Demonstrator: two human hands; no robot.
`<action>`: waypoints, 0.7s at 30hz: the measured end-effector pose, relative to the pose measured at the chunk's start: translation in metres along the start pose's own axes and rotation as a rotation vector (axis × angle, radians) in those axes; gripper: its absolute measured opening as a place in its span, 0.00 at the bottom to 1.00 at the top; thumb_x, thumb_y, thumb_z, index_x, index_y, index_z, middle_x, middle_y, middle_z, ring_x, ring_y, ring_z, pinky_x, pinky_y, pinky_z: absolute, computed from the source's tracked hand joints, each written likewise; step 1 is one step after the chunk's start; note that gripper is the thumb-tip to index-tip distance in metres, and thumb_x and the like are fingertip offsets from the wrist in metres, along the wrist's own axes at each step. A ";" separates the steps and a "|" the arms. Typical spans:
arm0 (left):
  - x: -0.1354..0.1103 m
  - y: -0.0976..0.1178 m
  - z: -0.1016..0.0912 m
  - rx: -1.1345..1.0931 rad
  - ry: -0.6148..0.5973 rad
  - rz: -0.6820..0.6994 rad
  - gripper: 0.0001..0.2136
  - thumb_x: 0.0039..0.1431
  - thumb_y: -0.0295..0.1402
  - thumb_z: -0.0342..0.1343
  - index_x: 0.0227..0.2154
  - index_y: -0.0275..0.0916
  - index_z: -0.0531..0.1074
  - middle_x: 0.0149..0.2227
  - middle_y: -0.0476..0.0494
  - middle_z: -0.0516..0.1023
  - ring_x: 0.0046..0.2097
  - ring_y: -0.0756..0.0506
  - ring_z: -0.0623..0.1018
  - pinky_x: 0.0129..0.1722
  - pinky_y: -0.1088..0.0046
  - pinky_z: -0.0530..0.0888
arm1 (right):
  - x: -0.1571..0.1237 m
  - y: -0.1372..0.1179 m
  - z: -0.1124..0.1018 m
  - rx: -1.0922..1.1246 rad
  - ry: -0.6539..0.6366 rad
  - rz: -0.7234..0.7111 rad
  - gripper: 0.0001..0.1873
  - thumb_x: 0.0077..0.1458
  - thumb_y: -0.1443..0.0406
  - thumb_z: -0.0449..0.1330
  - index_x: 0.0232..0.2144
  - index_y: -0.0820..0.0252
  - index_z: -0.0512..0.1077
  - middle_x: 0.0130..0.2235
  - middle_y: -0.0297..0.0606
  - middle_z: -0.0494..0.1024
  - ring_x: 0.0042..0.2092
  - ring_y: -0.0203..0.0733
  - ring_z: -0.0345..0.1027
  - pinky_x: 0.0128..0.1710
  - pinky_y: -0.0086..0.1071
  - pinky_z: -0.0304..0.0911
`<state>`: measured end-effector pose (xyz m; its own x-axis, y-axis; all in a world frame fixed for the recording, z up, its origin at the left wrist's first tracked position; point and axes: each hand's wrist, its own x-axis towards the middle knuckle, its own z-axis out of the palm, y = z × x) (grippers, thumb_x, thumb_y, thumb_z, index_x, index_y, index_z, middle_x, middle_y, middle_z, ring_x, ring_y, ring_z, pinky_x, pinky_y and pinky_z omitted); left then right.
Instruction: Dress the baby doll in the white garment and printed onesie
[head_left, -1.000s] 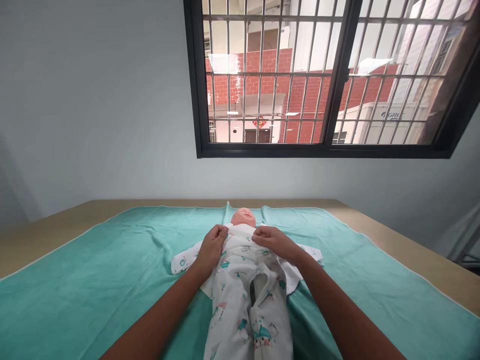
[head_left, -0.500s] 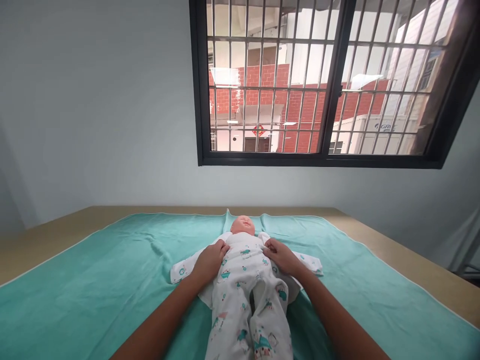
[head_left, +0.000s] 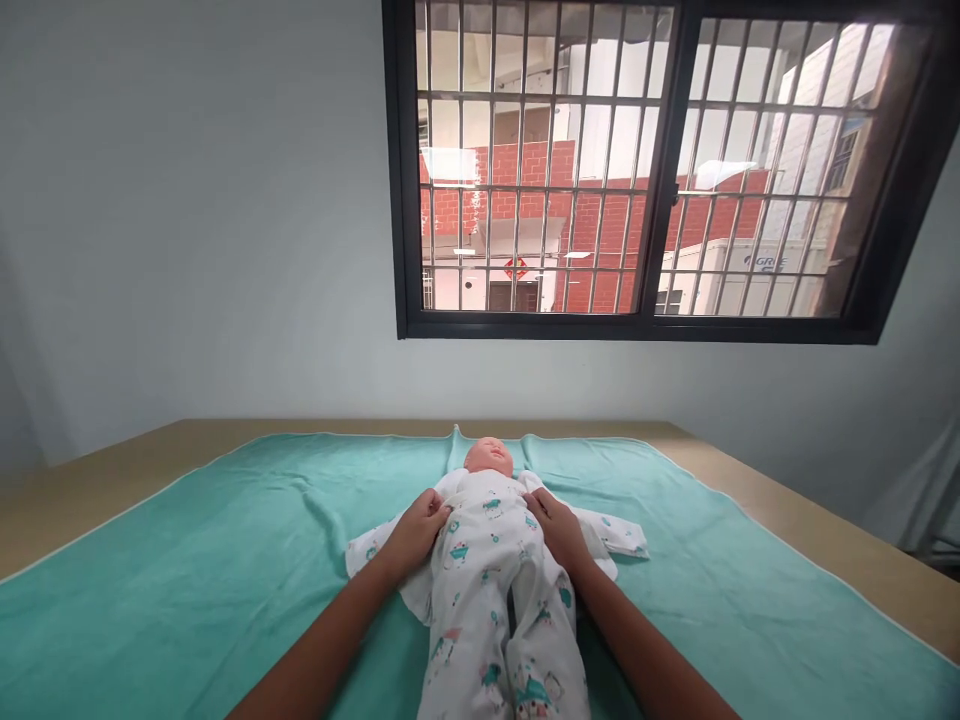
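Observation:
A baby doll (head_left: 489,456) lies on its back, head toward the wall. White printed baby pants (head_left: 487,575) cover its legs and reach up to its chest. Under them spreads a white baby shirt (head_left: 626,535), its sleeves stretched out to both sides. My left hand (head_left: 417,530) is closed, pinching the pants' upper edge on the left. On the opposite side, my right hand (head_left: 556,525) has its fingers curled at the pants' upper edge; its fingertips are partly hidden.
A green cloth (head_left: 225,540) with some wrinkles lies beneath the doll on a wooden table (head_left: 765,485). Behind the table stands a grey wall (head_left: 225,250) with a barred, dark-framed window (head_left: 525,325).
My right hand has turned and shifted slightly left along the pants' side. My left hand still holds its edge, and the pants have shifted a little. The view has tilted slightly upward.

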<state>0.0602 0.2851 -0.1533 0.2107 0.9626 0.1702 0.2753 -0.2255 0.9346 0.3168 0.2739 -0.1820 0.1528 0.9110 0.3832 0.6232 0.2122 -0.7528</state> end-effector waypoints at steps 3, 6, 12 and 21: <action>-0.004 -0.013 0.021 -0.041 0.157 -0.055 0.13 0.55 0.46 0.49 0.26 0.41 0.60 0.26 0.53 0.63 0.31 0.48 0.65 0.32 0.74 0.63 | -0.001 0.001 -0.008 0.056 -0.073 -0.011 0.21 0.57 0.48 0.50 0.23 0.56 0.62 0.27 0.31 0.68 0.32 0.39 0.59 0.33 0.31 0.54; -0.009 -0.015 0.028 -0.062 0.199 -0.110 0.13 0.55 0.45 0.48 0.27 0.41 0.61 0.27 0.51 0.67 0.32 0.47 0.67 0.33 0.71 0.65 | -0.003 0.002 -0.023 0.124 -0.222 0.013 0.20 0.55 0.49 0.53 0.23 0.58 0.64 0.25 0.30 0.67 0.29 0.37 0.60 0.29 0.30 0.57; -0.018 0.008 0.005 -0.169 -0.187 -0.195 0.07 0.44 0.35 0.59 0.24 0.37 0.71 0.26 0.48 0.77 0.32 0.45 0.75 0.32 0.72 0.69 | -0.012 0.005 -0.046 0.463 -0.593 0.235 0.11 0.45 0.62 0.61 0.35 0.58 0.71 0.33 0.33 0.75 0.31 0.36 0.66 0.27 0.28 0.62; -0.021 -0.006 0.027 -0.623 -0.115 -0.206 0.12 0.40 0.31 0.66 0.30 0.37 0.72 0.32 0.45 0.81 0.37 0.43 0.79 0.34 0.70 0.75 | -0.017 0.004 -0.032 0.680 -0.482 0.286 0.12 0.39 0.68 0.63 0.28 0.58 0.65 0.24 0.25 0.66 0.24 0.29 0.54 0.22 0.24 0.49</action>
<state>0.0794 0.2626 -0.1706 0.3204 0.9467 -0.0338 -0.2658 0.1241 0.9560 0.3414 0.2478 -0.1746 -0.2028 0.9790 -0.0211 -0.0047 -0.0225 -0.9997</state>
